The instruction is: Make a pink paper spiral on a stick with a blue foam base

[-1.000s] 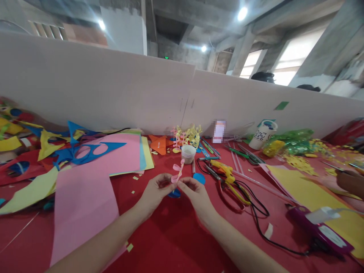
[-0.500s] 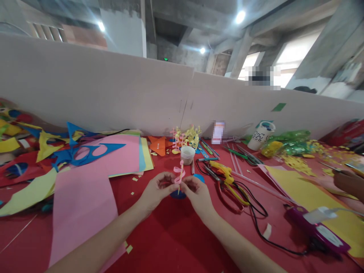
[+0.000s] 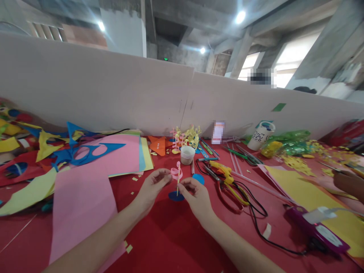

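A thin pale-yellow stick stands upright on a dark blue disc on the red table. A pink strip loops around its upper part, with a small curl at the top. My left hand is closed in a pinch at the left side of the loop; its fingertips seem to hold the strip's edge. On the other side, my right hand pinches the stick at mid-height between thumb and fingers. Behind them stands a small white cup.
Pink paper sheets and blue cut foam scraps lie left. To the right are a yellow glue gun, red-handled pliers and a purple power strip. Small yellow and pink pieces stand behind the cup. Another person's hand is far right.
My left hand has drawn a little left and up from the stick. The pink loop is wider and sits further left, and the blue disc shows more.
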The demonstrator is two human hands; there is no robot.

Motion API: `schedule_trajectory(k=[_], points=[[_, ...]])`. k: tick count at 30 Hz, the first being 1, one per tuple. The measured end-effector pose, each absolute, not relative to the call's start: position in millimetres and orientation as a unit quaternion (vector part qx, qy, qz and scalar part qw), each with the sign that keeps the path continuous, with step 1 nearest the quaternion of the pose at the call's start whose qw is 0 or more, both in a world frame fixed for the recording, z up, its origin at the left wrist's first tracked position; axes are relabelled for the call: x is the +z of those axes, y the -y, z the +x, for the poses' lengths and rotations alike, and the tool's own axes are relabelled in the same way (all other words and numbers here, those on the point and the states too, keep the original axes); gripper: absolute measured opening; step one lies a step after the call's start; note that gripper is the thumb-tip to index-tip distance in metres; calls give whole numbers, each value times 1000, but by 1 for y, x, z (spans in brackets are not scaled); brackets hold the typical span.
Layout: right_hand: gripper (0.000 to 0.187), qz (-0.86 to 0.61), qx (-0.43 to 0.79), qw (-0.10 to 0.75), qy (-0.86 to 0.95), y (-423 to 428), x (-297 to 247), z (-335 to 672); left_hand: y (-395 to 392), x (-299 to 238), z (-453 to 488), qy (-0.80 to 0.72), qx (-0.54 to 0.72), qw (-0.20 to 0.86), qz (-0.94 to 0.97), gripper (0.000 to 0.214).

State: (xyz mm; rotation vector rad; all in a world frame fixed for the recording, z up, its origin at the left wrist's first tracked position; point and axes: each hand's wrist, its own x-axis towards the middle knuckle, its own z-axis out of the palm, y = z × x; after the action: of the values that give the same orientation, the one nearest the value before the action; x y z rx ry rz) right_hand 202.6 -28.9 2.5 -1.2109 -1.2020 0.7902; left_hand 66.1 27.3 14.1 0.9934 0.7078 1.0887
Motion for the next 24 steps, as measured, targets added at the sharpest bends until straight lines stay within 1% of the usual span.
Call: schedule_trajectory(k=[4, 8, 13, 15, 19, 21, 24], points=[[15, -513, 340, 603, 507, 28, 2, 202, -24, 16, 66, -309, 475, 715, 410, 20], [15, -514, 343, 617, 488, 26, 2, 202, -22, 17, 68, -309, 435, 747, 397, 27], [14, -503, 342, 641, 467, 28, 5, 201, -18, 15, 73, -286, 381, 772, 420, 17], [19, -499, 345, 654, 451, 29, 6, 200, -17, 15, 74, -277, 381, 776, 420, 18], [35, -478, 374, 669, 430, 32, 6, 197, -13, 17, 76, -258, 395, 791, 389, 14], [37, -483, 368, 662, 439, 32, 5, 197, -11, 18, 76, -256, 391, 800, 376, 14], [35, -491, 356, 642, 469, 31, 3, 197, -10, 20, 77, -277, 401, 798, 355, 14]])
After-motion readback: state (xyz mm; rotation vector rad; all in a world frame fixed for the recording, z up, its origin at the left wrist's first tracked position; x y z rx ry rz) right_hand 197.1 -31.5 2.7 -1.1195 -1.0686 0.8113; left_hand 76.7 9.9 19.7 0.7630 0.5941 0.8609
